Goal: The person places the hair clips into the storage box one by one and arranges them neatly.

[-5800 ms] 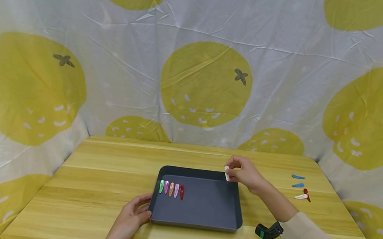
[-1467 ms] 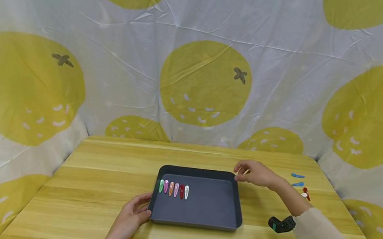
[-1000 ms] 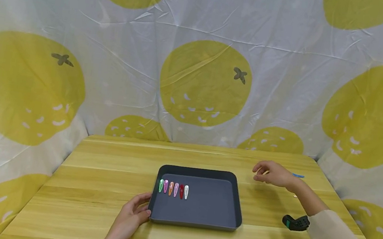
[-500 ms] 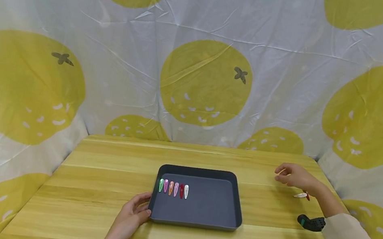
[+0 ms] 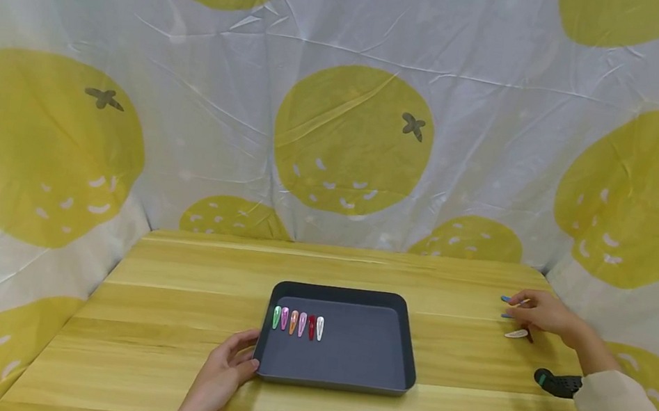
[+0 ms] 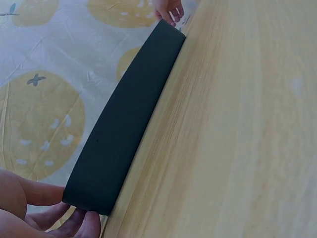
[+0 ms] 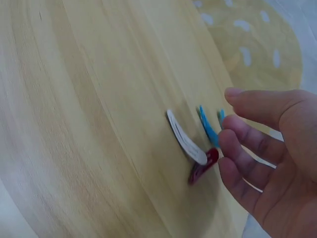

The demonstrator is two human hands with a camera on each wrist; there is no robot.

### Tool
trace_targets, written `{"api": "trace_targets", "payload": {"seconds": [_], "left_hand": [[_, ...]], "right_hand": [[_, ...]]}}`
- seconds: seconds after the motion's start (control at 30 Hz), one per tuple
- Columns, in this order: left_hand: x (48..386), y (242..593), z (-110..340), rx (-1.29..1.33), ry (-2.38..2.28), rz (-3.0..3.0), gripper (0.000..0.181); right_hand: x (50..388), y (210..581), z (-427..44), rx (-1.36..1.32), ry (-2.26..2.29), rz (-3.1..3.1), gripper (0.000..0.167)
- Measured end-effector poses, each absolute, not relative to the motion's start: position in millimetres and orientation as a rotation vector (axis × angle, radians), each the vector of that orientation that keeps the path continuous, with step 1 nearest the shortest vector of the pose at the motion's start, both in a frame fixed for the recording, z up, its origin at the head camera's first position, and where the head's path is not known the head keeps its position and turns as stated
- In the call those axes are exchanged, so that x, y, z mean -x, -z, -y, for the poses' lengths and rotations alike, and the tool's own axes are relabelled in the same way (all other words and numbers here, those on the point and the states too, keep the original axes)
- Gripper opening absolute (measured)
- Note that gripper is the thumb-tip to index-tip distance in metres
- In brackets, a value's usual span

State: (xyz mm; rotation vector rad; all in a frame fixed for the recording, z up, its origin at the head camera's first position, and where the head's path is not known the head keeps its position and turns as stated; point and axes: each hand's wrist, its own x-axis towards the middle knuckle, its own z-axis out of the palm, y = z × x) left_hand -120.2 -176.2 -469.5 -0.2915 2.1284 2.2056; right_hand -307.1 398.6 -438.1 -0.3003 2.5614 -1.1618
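Hair clips (image 5: 293, 322) are in two spots: six lie side by side in the gray tray (image 5: 358, 364), toward its left side, and four lie on the wooden table (image 5: 459, 364) at the right of the frame. I'm watching from far off, and the big change is the white clip (image 5: 320, 328). A few seconds ago it was up in the fingers near the tray's top right corner; now it lies at the right end of the row, next to the red clip (image 5: 311, 327).

The right hand (image 5: 545, 313) has gone over to the right side of the frame, above the two blue clips (image 7: 208, 128). Its thumb and fingers are apart and softly bent, with nothing between them, so it has let go and has no new clip. I can't tell if a fingertip touches a blue one. Close by, the other white clip (image 7: 184, 140) has one end lying over the other red clip (image 7: 203, 167).

The left hand (image 5: 220, 376) has stayed put, gripping the tray's bottom left corner. With six in and four out, I'd guess the lining-up is a bit past halfway.
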Motion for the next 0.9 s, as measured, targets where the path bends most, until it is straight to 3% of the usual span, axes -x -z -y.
{"api": "trace_targets", "payload": {"seconds": [0.37, 0.63, 0.9], "left_hand": [[120.0, 471.0, 176.3, 0.295, -2.195, -2.147, 0.053], [121.5, 470.0, 176.1, 0.308, -2.188, -2.161, 0.052], [119.6, 470.6, 174.3, 0.301, -2.202, -2.159, 0.052]], "right_hand": [[299.5, 455.0, -428.1, 0.193, 1.134, -2.625, 0.034], [299.5, 465.7, -426.1, 0.214, 1.056, -2.761, 0.016], [298.4, 465.9, -423.9, 0.237, 0.960, -2.854, 0.010]]}}
